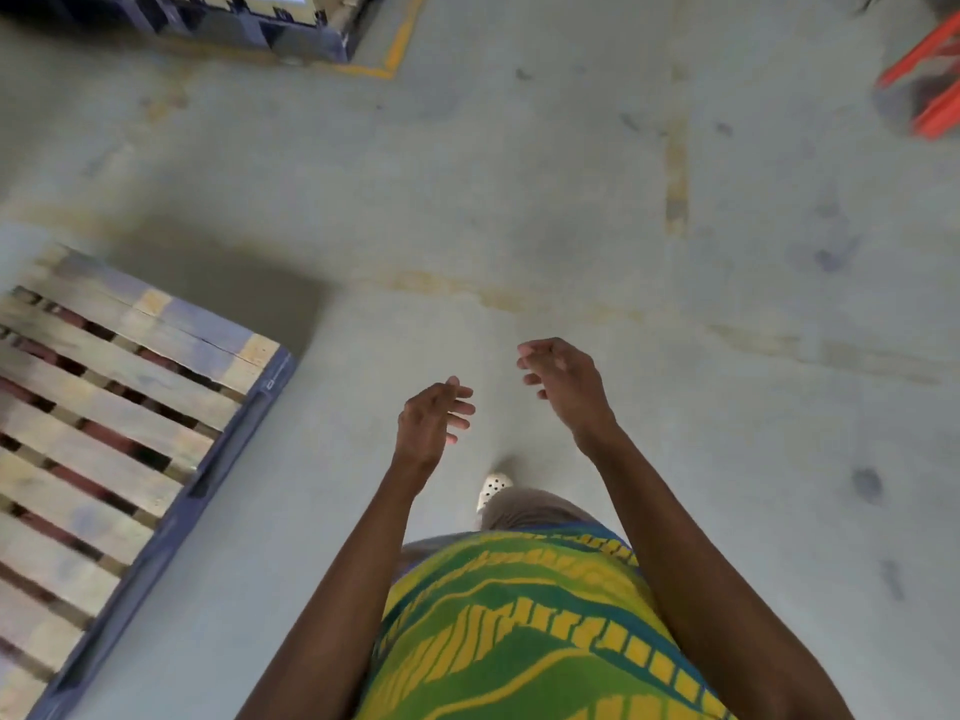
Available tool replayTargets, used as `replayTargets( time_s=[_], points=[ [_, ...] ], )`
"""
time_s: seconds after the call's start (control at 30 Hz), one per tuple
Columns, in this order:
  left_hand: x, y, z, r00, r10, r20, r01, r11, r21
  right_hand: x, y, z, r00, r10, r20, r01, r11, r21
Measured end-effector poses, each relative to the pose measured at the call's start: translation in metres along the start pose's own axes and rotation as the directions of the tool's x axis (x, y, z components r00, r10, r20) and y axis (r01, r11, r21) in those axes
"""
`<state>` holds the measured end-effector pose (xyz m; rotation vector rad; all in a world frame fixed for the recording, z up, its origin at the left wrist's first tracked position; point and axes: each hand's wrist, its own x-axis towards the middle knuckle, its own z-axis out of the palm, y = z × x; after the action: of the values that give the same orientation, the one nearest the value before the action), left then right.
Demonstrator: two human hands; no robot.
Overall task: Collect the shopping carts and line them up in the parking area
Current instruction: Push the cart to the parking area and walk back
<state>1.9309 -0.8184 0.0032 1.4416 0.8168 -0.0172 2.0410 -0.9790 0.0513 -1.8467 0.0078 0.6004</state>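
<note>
Step in hand: I judge this as the walk to fetch a cart; nothing is being pushed or pulled right now.
Left hand: my left hand (434, 418) hangs in front of the body, fingers loosely curled, holding nothing.
Right hand: my right hand (563, 379) is raised a touch higher and further forward, fingers relaxed and a little bent, also holding nothing.
Hands together: they sit near each other but apart, not touching, palms roughly turned inward.
Shopping carts: I see none in this view, so where they stand I cannot tell; the head needs to come up to find one.
Doing it well: I'd lift the gaze off the floor first, pick the nearest cart, then take its handle with both hands spread so it steers straight into the row.
Watch out: the pallet (119, 407) lies close on my left, its blue edge near the walking line; I'd keep my feet and any cart wheels wide of that corner.
Floor: grey concrete floor (571, 210), scuffed, with dark spots and worn yellow line traces; it looks flat enough to roll on.
Room: a painted yellow corner marking (400, 44) sits ahead by a dark loaded pallet (291, 23) at the top left.
Far right: an orange metal frame (930, 80), blurred; what it is I cannot say.
Foot: one white perforated shoe (493, 488) shows mid-stride below the hands.
</note>
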Motion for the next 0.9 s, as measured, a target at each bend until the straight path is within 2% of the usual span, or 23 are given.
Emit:
replayTargets(
  time_s=[0.23, 0.47, 0.67, 0.8, 0.9],
  points=[
    [0.146, 0.093, 0.010, 0.999, -0.002, 0.042, 0.002, 1.000, 0.014, 0.148, -0.089, 0.033, 0.999, 0.017, 0.044, -0.017, 1.000, 0.004],
    [0.352, 0.187, -0.007, 0.989, 0.031, 0.145, -0.041, 0.997, 0.064, 0.324, -0.147, 0.087, 0.996, 0.062, 0.066, -0.058, 0.997, -0.053],
    [0.510, 0.338, -0.012, 0.942, 0.120, 0.315, -0.189, 0.962, 0.199, 0.460, -0.256, 0.101, 0.994, 0.071, -0.089, -0.063, 0.994, 0.088],
    [0.599, 0.409, -0.004, 0.922, 0.109, 0.372, -0.203, 0.954, 0.222, 0.530, -0.300, 0.093, 0.970, 0.165, -0.177, -0.123, 0.966, 0.226],
    [0.666, 0.438, 0.007, 0.918, 0.081, 0.388, -0.160, 0.972, 0.175, 0.593, -0.313, 0.084, 0.945, 0.250, -0.211, -0.176, 0.933, 0.314]
  ],
)
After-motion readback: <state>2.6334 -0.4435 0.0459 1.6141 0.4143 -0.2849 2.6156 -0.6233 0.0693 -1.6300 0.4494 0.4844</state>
